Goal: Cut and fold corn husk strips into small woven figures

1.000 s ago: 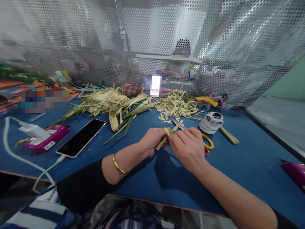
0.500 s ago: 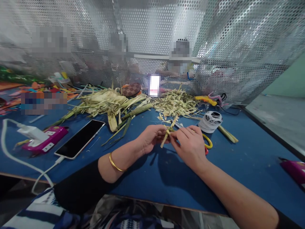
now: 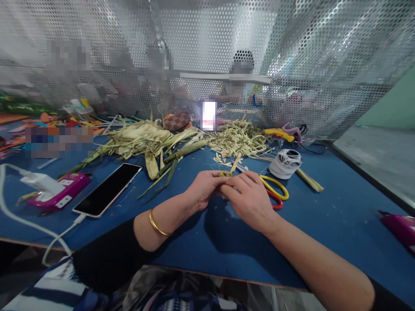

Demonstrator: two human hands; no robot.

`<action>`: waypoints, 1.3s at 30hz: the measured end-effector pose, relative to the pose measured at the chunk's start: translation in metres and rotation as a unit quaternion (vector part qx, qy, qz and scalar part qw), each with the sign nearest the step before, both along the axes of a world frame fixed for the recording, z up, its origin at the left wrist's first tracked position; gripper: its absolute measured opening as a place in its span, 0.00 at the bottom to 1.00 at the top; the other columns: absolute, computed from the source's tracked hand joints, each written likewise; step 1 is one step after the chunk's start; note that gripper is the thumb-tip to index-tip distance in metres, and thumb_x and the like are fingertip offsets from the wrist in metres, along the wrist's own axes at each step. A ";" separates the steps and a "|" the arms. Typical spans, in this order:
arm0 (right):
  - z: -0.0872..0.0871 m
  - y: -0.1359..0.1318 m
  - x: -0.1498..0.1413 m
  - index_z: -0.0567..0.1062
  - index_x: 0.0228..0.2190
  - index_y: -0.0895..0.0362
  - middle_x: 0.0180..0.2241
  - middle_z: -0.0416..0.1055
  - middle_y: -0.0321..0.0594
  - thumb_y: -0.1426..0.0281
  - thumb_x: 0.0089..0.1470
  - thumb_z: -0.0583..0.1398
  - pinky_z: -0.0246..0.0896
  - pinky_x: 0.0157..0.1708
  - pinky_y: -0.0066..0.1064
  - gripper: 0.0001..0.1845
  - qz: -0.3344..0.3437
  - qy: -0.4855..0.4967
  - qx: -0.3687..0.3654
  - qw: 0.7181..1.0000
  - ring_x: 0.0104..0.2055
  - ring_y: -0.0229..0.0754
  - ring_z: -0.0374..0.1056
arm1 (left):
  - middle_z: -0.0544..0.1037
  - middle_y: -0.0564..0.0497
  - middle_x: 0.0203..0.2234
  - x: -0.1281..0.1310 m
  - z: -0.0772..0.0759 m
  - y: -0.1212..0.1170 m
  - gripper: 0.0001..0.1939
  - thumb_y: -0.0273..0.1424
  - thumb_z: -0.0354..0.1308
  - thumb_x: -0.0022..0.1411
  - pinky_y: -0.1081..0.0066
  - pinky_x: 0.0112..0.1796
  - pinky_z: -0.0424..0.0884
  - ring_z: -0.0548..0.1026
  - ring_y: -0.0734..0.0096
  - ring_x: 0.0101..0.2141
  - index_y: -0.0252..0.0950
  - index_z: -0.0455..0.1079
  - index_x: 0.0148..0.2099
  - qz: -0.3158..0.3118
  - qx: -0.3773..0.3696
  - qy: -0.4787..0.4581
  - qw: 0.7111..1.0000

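Note:
My left hand (image 3: 205,188) and my right hand (image 3: 248,194) meet over the front middle of the blue table, fingers closed round a small piece of dried husk strips (image 3: 234,166). One pale strip sticks up between them; the rest is mostly hidden by my fingers. Scissors (image 3: 275,188) with yellow and red handles lie just beyond my right hand. A white spool of thread (image 3: 285,164) stands to their right. Behind my hands are a heap of thin shredded strips (image 3: 240,138) and a pile of wider dried leaves (image 3: 139,138).
A black-screened phone (image 3: 108,189) on a white cable lies at left, beside a purple power strip (image 3: 61,192) with a charger. A lit phone (image 3: 209,114) stands against the perforated metal screen (image 3: 201,39). A yellow-handled tool (image 3: 279,134) and a cut stalk (image 3: 309,180) lie at right.
My right hand has shifted left and its fingers now cover the crossed strips. More of the scissors' handles shows. The front strip end has gone from sight.

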State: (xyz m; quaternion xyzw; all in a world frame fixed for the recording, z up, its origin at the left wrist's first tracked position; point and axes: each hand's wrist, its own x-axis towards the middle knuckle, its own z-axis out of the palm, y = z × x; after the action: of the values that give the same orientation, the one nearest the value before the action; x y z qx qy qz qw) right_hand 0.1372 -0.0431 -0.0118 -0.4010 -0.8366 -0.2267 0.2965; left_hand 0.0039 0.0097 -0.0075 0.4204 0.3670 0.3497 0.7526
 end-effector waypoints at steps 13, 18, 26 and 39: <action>-0.010 0.017 0.009 0.66 0.22 0.54 0.16 0.65 0.31 0.62 0.51 0.57 0.57 0.22 0.30 0.11 -0.093 0.479 -0.354 0.798 0.18 0.38 0.62 | 0.78 0.49 0.22 -0.002 0.005 0.000 0.09 0.31 0.65 0.50 0.73 0.32 0.71 0.76 0.73 0.25 0.32 0.75 0.35 -0.040 0.054 0.064 0.996; -0.014 0.017 0.007 0.68 0.23 0.55 0.16 0.66 0.31 0.63 0.50 0.57 0.57 0.22 0.30 0.09 -0.071 0.517 -0.323 0.789 0.19 0.38 0.63 | 0.77 0.50 0.22 -0.001 0.000 -0.002 0.12 0.32 0.68 0.48 0.75 0.31 0.71 0.76 0.74 0.25 0.32 0.74 0.34 -0.019 0.044 0.063 0.997; -0.016 0.018 0.011 0.70 0.22 0.56 0.20 0.70 0.35 0.65 0.50 0.57 0.57 0.24 0.30 0.09 -0.113 0.436 -0.295 0.843 0.23 0.39 0.64 | 0.79 0.50 0.25 0.004 -0.007 -0.001 0.05 0.29 0.62 0.56 0.80 0.27 0.70 0.76 0.77 0.25 0.33 0.74 0.36 -0.010 -0.027 0.039 0.999; -0.009 0.019 0.010 0.71 0.21 0.58 0.18 0.71 0.35 0.62 0.41 0.65 0.63 0.20 0.27 0.12 -0.011 0.637 -0.450 0.627 0.17 0.35 0.67 | 0.76 0.52 0.23 -0.001 -0.001 0.001 0.11 0.32 0.68 0.48 0.77 0.27 0.69 0.70 0.81 0.20 0.32 0.73 0.33 -0.020 0.022 0.069 0.997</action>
State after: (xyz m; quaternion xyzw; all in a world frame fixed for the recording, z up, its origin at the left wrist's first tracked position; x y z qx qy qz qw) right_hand 0.1472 -0.0239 -0.0211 -0.5381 -0.4329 0.4860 0.5355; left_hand 0.0031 0.0110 -0.0085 0.4676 0.4017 0.3128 0.7226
